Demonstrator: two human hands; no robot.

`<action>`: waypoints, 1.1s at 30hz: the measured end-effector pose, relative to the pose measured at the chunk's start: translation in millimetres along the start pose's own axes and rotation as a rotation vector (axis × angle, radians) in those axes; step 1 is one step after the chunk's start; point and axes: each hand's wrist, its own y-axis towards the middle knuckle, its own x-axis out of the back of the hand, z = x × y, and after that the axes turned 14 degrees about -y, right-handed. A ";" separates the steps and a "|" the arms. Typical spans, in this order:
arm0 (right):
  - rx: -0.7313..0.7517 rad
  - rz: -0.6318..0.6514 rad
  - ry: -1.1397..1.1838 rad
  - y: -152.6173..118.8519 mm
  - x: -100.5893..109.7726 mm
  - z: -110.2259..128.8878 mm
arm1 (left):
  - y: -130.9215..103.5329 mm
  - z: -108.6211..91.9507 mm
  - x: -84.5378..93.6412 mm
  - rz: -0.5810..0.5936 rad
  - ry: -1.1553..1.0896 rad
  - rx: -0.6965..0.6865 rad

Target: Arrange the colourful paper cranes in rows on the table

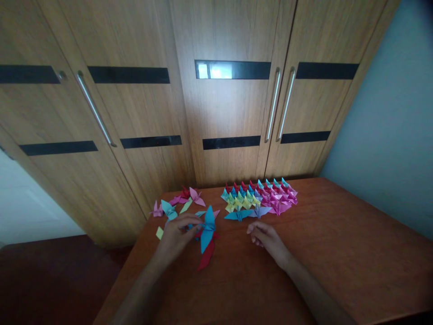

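My left hand [178, 232] pinches a blue origami crane [209, 228] by one end, its wings spread and lifted above the table. Below it lies a red paper crane [207, 256], partly covered by the blue one. My right hand [265, 235] is closed in a loose curl over the table, with nothing visible in the fingers. Just beyond it, a lavender crane [260, 211] and a second blue crane [239, 214] sit at the front of packed rows of cranes, with yellow cranes [238, 202] and magenta cranes [279, 201] among them.
Loose cranes lie at the left of the brown table [338, 253]: a light teal crane [169, 209], a pink crane [196, 197] and several others. A wooden wardrobe [230, 108] with metal handles stands behind the table. A blue-grey wall [389, 135] rises at the right.
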 end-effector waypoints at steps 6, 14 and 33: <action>-0.010 0.154 0.384 -2.4 -7.4 10.3 | 19.4 -18.2 -61.0 0.364 -0.149 -0.130; -0.027 0.040 0.225 -0.8 -7.2 6.9 | 13.0 0.1 -92.3 0.183 -0.249 0.044; -0.006 0.017 0.167 -4.9 -6.6 6.9 | -1.8 17.1 -107.0 0.278 -0.391 0.225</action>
